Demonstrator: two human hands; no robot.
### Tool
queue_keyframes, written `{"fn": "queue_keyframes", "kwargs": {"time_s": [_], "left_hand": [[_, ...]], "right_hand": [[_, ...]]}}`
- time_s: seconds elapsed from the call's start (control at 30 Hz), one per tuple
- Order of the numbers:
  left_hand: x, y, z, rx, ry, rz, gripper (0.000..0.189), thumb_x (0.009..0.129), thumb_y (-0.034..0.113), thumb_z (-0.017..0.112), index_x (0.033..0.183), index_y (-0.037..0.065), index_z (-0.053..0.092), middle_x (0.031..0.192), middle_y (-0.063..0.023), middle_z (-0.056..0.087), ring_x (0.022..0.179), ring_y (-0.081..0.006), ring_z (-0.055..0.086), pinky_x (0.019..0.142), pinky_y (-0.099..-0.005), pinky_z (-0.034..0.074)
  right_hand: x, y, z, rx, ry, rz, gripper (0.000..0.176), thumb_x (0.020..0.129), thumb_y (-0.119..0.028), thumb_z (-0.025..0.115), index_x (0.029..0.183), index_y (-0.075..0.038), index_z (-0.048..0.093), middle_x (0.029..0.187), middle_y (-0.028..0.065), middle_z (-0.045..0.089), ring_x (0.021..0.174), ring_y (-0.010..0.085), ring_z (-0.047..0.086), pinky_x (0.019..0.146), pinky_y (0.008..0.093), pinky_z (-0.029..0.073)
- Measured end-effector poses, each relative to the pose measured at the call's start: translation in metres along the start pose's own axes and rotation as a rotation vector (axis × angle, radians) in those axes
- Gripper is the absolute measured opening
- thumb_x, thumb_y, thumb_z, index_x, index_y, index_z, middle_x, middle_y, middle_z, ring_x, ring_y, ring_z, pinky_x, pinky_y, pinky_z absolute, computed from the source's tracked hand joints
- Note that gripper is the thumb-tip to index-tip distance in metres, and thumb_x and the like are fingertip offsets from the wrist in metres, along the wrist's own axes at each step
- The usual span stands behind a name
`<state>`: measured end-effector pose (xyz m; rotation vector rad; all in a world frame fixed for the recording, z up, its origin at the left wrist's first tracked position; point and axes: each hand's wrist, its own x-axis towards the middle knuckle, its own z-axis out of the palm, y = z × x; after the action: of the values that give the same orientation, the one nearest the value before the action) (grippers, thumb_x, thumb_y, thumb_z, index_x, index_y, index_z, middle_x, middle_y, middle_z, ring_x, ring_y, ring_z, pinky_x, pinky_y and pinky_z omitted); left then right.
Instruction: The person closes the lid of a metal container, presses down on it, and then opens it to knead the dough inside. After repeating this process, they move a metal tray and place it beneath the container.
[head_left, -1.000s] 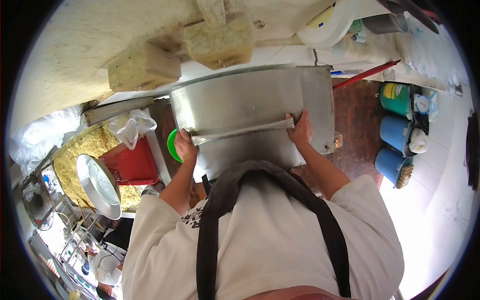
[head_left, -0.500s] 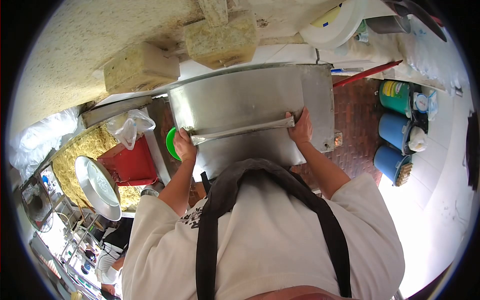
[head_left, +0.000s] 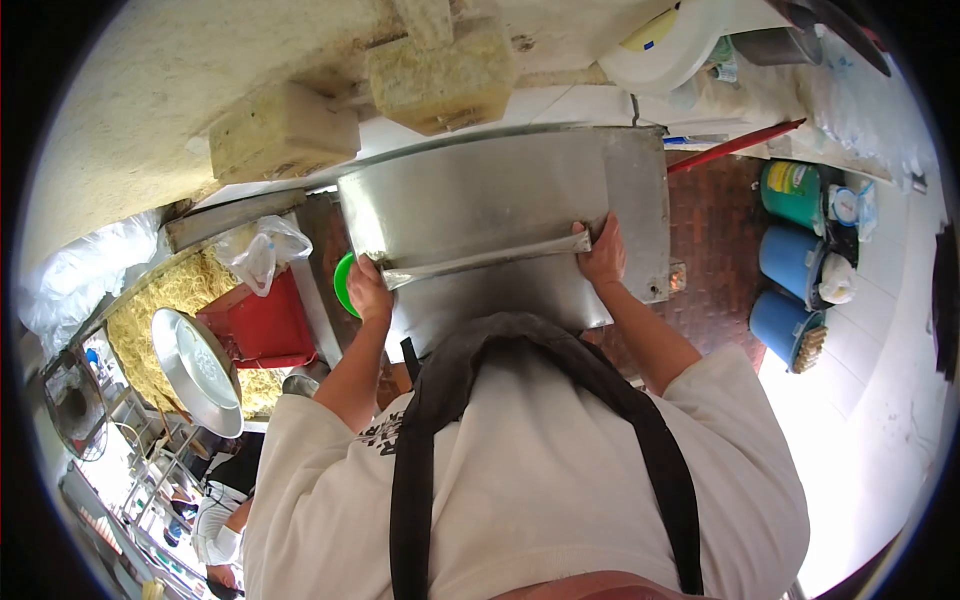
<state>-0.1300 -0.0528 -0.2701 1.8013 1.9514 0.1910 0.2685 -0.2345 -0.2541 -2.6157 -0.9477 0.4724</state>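
A large metal lid [head_left: 480,195] with a raised metal edge bar [head_left: 490,258] across it lies in front of my body. My left hand [head_left: 370,290] grips the left end of the bar, fingers wrapped over it. At the right end, my right hand [head_left: 603,255] holds the same metal edge with its fingers pressed to it. Below the bar, a smooth metal surface [head_left: 500,300] reaches toward my apron. Part of a green bowl [head_left: 346,284] shows just beyond my left hand.
At left are a red container [head_left: 262,325], a metal bowl [head_left: 196,372], yellow strands [head_left: 180,290] and plastic bags [head_left: 95,270]. A co-worker [head_left: 218,530] is at lower left. Blue bins [head_left: 786,262] stand at right; a red handle [head_left: 735,145] leans near the wall.
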Motion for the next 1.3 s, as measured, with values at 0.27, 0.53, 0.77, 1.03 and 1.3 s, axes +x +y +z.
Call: {"fn": "queue_keyframes", "kwargs": {"time_s": [0.27,0.53,0.77,1.03,1.3], "left_hand": [[0.006,0.000,0.002,-0.060,0.014,0.044,0.056,0.108,0.041,0.031,0.097,-0.006,0.060,0.100,-0.0315,0.063,0.096,-0.0509,0.056,0.087,-0.0572,0.042],[0.004,-0.005,0.008,-0.060,0.027,0.084,0.056,0.108,0.041,0.032,0.096,-0.006,0.059,0.098,-0.0335,0.061,0.096,-0.0521,0.055,0.089,-0.0575,0.041],[0.003,0.002,0.002,-0.104,0.017,0.065,0.057,0.108,0.040,0.031,0.097,-0.008,0.059,0.099,-0.0347,0.061,0.095,-0.0535,0.055,0.086,-0.0576,0.041],[0.003,0.003,0.000,-0.130,-0.006,0.060,0.058,0.108,0.040,0.029,0.096,-0.007,0.059,0.099,-0.0343,0.061,0.096,-0.0529,0.055,0.086,-0.0567,0.041],[0.026,-0.010,-0.016,0.001,-0.157,0.170,0.035,0.104,0.024,0.045,0.110,-0.007,0.060,0.100,-0.0313,0.062,0.097,-0.0483,0.058,0.090,-0.0544,0.043]], "right_hand": [[-0.001,-0.005,-0.005,0.053,0.007,0.006,0.081,0.091,-0.058,0.063,0.141,-0.001,0.036,0.122,0.0288,0.058,0.107,0.0499,0.058,0.087,0.0562,0.047],[0.001,-0.007,-0.008,0.014,-0.032,0.056,0.087,0.089,-0.059,0.065,0.142,0.004,0.037,0.130,0.0270,0.057,0.116,0.0455,0.057,0.094,0.0516,0.048],[-0.002,-0.012,-0.017,0.004,-0.034,0.077,0.087,0.088,-0.059,0.066,0.142,0.003,0.037,0.129,0.0268,0.057,0.115,0.0450,0.058,0.093,0.0512,0.049],[-0.001,-0.007,-0.013,0.003,-0.042,0.056,0.082,0.089,-0.058,0.066,0.139,0.000,0.038,0.121,0.0262,0.060,0.109,0.0463,0.060,0.087,0.0536,0.049],[0.004,-0.011,-0.016,0.022,-0.013,0.039,0.078,0.089,-0.058,0.066,0.137,-0.002,0.040,0.120,0.0243,0.059,0.111,0.0444,0.058,0.090,0.0526,0.048]]}}
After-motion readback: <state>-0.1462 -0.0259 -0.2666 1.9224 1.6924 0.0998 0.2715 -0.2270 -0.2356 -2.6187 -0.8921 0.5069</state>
